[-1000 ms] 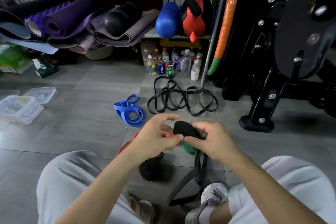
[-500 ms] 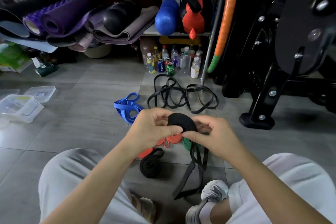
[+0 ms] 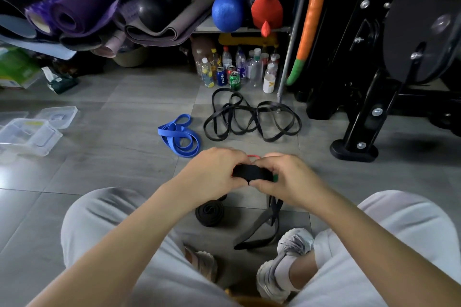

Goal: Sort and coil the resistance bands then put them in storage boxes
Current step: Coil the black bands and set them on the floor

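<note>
Between my knees I hold a partly coiled black band (image 3: 252, 172). My left hand (image 3: 212, 172) grips the roll from the left and my right hand (image 3: 284, 179) pinches it from the right. Its loose tail (image 3: 262, 229) hangs down to the floor by my shoe. A finished black coil (image 3: 209, 212) lies on the tiles under my hands. A blue band (image 3: 179, 136) and a tangle of thin black bands (image 3: 249, 119) lie farther out. Slivers of a red band (image 3: 254, 156) and a green band (image 3: 275, 177) show behind my hands.
Clear plastic storage boxes (image 3: 27, 134) with a lid (image 3: 57, 116) sit on the floor at the left. Bottles and cans (image 3: 237, 70) stand under a shelf ahead. Rolled mats (image 3: 74, 12) pile up at the back left. A black machine base (image 3: 354, 149) stands at the right.
Both hands have closed in tighter around the black roll, and more of the band is wound on. The hanging tail is shorter.
</note>
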Available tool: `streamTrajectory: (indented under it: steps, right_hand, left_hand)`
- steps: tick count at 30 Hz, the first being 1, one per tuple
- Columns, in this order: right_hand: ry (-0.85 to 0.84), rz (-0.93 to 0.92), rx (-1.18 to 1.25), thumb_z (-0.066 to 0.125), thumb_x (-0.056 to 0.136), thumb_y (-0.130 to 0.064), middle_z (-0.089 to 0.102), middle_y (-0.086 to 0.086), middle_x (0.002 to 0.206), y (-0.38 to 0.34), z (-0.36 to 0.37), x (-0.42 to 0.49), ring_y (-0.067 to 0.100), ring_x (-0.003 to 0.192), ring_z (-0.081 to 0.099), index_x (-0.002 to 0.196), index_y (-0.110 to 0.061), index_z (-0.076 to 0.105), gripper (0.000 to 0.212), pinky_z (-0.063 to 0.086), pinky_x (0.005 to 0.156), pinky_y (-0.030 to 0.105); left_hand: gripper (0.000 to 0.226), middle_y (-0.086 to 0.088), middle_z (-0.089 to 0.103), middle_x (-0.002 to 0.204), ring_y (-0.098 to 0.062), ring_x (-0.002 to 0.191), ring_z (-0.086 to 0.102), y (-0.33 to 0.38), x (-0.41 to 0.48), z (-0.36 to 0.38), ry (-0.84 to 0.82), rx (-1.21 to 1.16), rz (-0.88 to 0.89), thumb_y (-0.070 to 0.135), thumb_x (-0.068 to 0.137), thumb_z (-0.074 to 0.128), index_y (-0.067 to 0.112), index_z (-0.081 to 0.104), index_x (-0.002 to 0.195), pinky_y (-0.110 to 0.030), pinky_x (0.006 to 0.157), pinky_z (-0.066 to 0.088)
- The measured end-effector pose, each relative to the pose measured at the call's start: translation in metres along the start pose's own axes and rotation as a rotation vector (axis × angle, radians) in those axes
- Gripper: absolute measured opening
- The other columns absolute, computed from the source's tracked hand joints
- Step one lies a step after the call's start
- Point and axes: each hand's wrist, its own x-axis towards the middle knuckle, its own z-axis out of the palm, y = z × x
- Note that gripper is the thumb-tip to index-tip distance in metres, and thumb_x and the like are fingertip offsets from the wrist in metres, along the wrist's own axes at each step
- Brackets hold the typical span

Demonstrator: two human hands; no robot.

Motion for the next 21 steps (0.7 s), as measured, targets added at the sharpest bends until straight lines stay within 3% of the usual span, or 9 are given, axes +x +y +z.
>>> streamTrajectory:
  steps: [2,5,8,10,13,15,17,21]
  right_hand:
    - [0.010,0.025,0.019,0.075,0.072,-0.026,0.066,-0.006,0.082,0.000,0.001,0.000,0.011,0.078,0.062,0.091,-0.025,0.072,0.019,0.050,0.072,0.031]
    - [0.062,0.107,0.156,0.078,0.065,-0.032,0.068,-0.013,0.080,0.003,-0.002,-0.002,0.001,0.077,0.063,0.091,-0.035,0.068,0.028,0.051,0.072,0.023]
    - [0.087,0.134,0.381,0.078,0.058,-0.041,0.071,-0.013,0.089,0.006,-0.009,-0.005,0.003,0.085,0.066,0.089,-0.047,0.064,0.035,0.052,0.081,0.025]
    - [0.077,0.103,0.448,0.083,0.061,-0.034,0.071,-0.018,0.091,0.007,-0.011,-0.007,0.002,0.086,0.067,0.086,-0.053,0.065,0.036,0.051,0.084,0.025]
    - [0.101,0.095,0.604,0.083,0.061,-0.032,0.073,-0.014,0.090,0.006,-0.008,-0.007,0.006,0.086,0.069,0.083,-0.048,0.070,0.031,0.052,0.083,0.024]
    - [0.129,0.059,0.725,0.079,0.060,-0.032,0.074,-0.006,0.090,0.004,-0.004,-0.007,0.011,0.085,0.069,0.084,-0.039,0.073,0.026,0.054,0.084,0.025]
    - [0.147,0.017,0.836,0.077,0.062,-0.025,0.075,-0.004,0.084,0.002,0.001,-0.006,0.009,0.080,0.069,0.085,-0.034,0.074,0.025,0.054,0.078,0.022]
    - [0.226,0.034,0.812,0.076,0.064,-0.023,0.075,-0.004,0.081,0.005,0.008,-0.006,0.008,0.074,0.069,0.082,-0.034,0.075,0.021,0.054,0.073,0.021]
  left_hand:
    - [0.027,0.005,0.064,0.096,-0.017,0.091,0.058,0.003,0.001,-0.002,0.010,0.079,0.010,0.033,0.080,0.065,0.025,0.064,0.106,-0.034,0.079,0.046]
    - [0.024,0.006,0.066,0.087,-0.012,0.083,0.058,0.001,0.003,-0.002,0.053,0.017,0.012,0.029,0.078,0.067,0.024,0.067,0.101,-0.030,0.075,0.046]
    - [0.015,0.005,0.064,0.062,-0.003,0.056,0.054,-0.003,0.001,-0.002,0.091,-0.307,-0.073,0.021,0.075,0.073,0.026,0.071,0.088,-0.016,0.057,0.041]
    - [0.018,0.002,0.066,0.062,-0.004,0.054,0.058,-0.006,-0.001,0.000,0.122,-0.534,-0.105,0.014,0.075,0.074,0.026,0.072,0.088,-0.013,0.057,0.044]
    - [0.026,-0.007,0.072,0.075,-0.018,0.067,0.067,-0.005,-0.005,0.005,0.183,-0.840,-0.103,0.004,0.077,0.073,0.021,0.072,0.096,-0.034,0.067,0.056]
    - [0.027,-0.024,0.070,0.088,-0.047,0.080,0.063,-0.001,-0.006,0.011,0.221,-1.047,-0.121,0.004,0.076,0.073,0.013,0.070,0.101,-0.058,0.079,0.050]
    - [0.034,-0.036,0.063,0.096,-0.060,0.082,0.054,0.001,-0.006,0.020,0.247,-1.283,-0.159,0.005,0.074,0.074,0.002,0.066,0.107,-0.066,0.081,0.042]
    - [0.040,-0.019,0.067,0.093,-0.037,0.088,0.059,0.009,-0.006,0.031,0.240,-1.535,-0.292,0.010,0.069,0.068,0.002,0.063,0.108,-0.038,0.081,0.053]
